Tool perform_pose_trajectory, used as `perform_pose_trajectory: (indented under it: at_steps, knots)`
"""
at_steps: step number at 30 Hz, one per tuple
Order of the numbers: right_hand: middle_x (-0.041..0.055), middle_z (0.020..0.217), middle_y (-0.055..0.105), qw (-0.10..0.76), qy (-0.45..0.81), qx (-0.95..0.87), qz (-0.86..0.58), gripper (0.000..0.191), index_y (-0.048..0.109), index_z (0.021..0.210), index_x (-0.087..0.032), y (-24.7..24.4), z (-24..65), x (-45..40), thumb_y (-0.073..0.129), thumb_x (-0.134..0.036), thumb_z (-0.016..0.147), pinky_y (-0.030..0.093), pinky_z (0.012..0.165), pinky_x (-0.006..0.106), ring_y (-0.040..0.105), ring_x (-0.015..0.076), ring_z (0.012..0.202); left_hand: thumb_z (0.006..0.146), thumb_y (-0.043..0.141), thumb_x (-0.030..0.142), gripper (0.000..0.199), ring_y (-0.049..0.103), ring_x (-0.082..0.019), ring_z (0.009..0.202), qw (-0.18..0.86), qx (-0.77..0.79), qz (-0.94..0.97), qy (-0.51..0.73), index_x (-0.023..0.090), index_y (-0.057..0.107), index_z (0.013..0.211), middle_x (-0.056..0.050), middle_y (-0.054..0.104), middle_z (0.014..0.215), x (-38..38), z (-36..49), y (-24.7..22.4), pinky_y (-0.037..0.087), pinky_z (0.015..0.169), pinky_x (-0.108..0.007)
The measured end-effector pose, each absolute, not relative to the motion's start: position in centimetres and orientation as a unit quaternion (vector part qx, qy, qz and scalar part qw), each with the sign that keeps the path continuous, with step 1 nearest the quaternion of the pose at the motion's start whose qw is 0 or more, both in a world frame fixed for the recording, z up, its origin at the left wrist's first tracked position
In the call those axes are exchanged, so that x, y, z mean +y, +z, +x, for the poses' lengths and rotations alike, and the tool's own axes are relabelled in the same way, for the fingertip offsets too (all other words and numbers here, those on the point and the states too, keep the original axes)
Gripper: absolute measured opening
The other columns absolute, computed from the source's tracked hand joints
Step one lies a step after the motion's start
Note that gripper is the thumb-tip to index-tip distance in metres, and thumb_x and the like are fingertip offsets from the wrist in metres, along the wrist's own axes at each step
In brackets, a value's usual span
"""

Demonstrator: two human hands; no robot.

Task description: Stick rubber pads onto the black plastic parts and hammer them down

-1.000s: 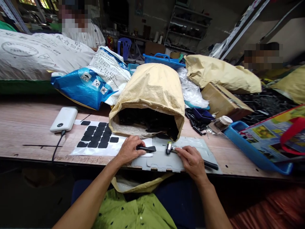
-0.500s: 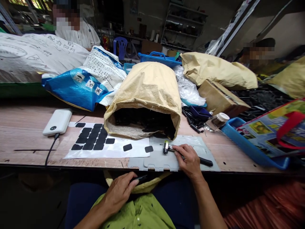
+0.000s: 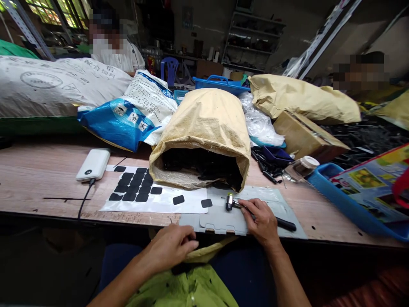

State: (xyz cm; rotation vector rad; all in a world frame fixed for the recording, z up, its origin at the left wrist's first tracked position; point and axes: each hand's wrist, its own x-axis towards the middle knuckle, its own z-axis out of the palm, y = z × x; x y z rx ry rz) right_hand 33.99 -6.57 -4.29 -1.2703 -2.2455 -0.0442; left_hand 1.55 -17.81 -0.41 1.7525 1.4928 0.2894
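Observation:
My right hand is closed round the handle of a small hammer with a shiny metal head and a yellow-green face. The hammer lies low over a grey plastic sheet at the table's front edge. My left hand is curled in front of the table edge, above my lap, thumb near the bent fingers; whatever may be inside is hidden. Just beyond the hands, an open tan sack lies on its side with black pieces in its mouth. Black rounded patches sit on a white sheet.
A white power bank with a cable stands left. Blue-white and white sacks lie behind it. To the right are a clear jar, a wooden box and a blue tray. Two people sit across the table.
The view has shifted, so the table appears farther right. My left hand has risen slightly towards the table edge, and the black piece in it no longer shows. My right hand keeps the hammer.

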Motion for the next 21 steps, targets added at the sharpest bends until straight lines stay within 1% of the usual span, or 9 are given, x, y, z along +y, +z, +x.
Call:
perform_pose_trajectory:
  at_steps: [1,2,5,6,8,11,14,18,21]
  knots:
    - [0.0037,0.095,0.065,0.277,-0.018,-0.837,-0.471,0.026,0.072,0.118,-0.028,-4.4,34.0,-6.5,0.054,-0.029,0.099,0.046,0.079,0.035,0.056,0.0198,0.087,0.096,0.052,0.047,0.029,0.068,-0.019,0.075,0.389,0.589,0.694,0.142,0.027,0.074,0.1,0.0,0.074,0.081,-16.4,1.1,0.6,0.041,0.063,-0.027]
    - [0.0036,0.095,0.065,0.278,-0.019,-0.838,-0.469,0.026,0.072,0.118,-0.028,-4.4,34.1,-6.4,0.054,-0.03,0.099,0.046,0.078,0.035,0.056,0.0198,0.087,0.098,0.051,0.047,0.031,0.067,-0.019,0.074,0.35,0.608,0.692,0.171,0.026,0.073,0.1,0.0,0.074,0.081,-14.8,0.5,1.3,0.042,0.064,-0.027]
    - [0.0035,0.095,0.065,0.282,-0.022,-0.839,-0.466,0.026,0.072,0.117,-0.029,-4.6,34.2,-6.2,0.055,-0.03,0.098,0.045,0.078,0.034,0.056,0.0197,0.086,0.097,0.052,0.036,0.028,0.068,-0.022,0.093,0.151,0.697,0.662,0.23,0.022,0.069,0.114,-0.006,0.073,0.106,-9.5,-1.6,2.0,0.047,0.078,-0.031]
    - [0.0035,0.095,0.065,0.282,-0.022,-0.839,-0.465,0.026,0.072,0.117,-0.029,-4.7,34.3,-6.2,0.055,-0.03,0.098,0.045,0.078,0.034,0.057,0.0197,0.086,0.098,0.051,0.033,0.029,0.067,-0.024,0.1,0.095,0.722,0.648,0.221,0.02,0.068,0.118,-0.008,0.07,0.113,-7.8,-2.3,1.9,0.048,0.082,-0.033]
    - [0.0037,0.095,0.065,0.28,-0.023,-0.839,-0.466,0.026,0.072,0.117,-0.029,-4.6,34.3,-6.2,0.055,-0.029,0.098,0.046,0.078,0.034,0.057,0.0197,0.086,0.097,0.05,0.03,0.03,0.066,-0.028,0.104,0.037,0.764,0.62,0.175,0.018,0.067,0.119,-0.012,0.067,0.119,-4.9,-3.3,1.5,0.049,0.084,-0.037]
    - [0.0037,0.096,0.066,0.277,-0.024,-0.837,-0.471,0.026,0.073,0.117,-0.029,-4.5,34.2,-6.4,0.056,-0.028,0.097,0.046,0.078,0.034,0.058,0.0196,0.086,0.095,0.053,0.032,0.028,0.068,-0.032,0.099,0.034,0.796,0.596,0.096,0.017,0.07,0.113,-0.014,0.064,0.118,-2.5,-4.0,0.8,0.051,0.078,-0.04]
    - [0.0036,0.096,0.066,0.278,-0.02,-0.834,-0.475,0.026,0.073,0.117,-0.029,-4.4,34.1,-6.5,0.056,-0.027,0.097,0.046,0.078,0.034,0.058,0.0195,0.086,0.093,0.056,0.036,0.027,0.067,-0.033,0.098,0.05,0.796,0.599,0.076,0.018,0.072,0.106,-0.014,0.063,0.116,-2.3,-4.3,0.4,0.052,0.077,-0.042]
    - [0.0037,0.096,0.065,0.279,-0.013,-0.83,-0.483,0.026,0.072,0.117,-0.029,-4.4,34.0,-6.6,0.055,-0.028,0.098,0.046,0.08,0.034,0.057,0.0193,0.086,0.093,0.06,0.033,0.021,0.059,-0.031,0.106,0.052,0.732,0.661,0.158,0.02,0.071,0.106,-0.011,0.064,0.109,-4.3,-3.6,0.1,0.049,0.087,-0.041]
    - [0.0038,0.096,0.065,0.28,-0.009,-0.83,-0.483,0.025,0.072,0.116,-0.028,-4.4,33.9,-6.6,0.054,-0.029,0.099,0.045,0.08,0.035,0.057,0.0194,0.086,0.094,0.061,0.033,0.018,0.055,-0.027,0.103,0.097,0.635,0.724,0.252,0.021,0.069,0.106,-0.007,0.067,0.104,-6.7,-1.7,-0.2,0.045,0.092,-0.041]
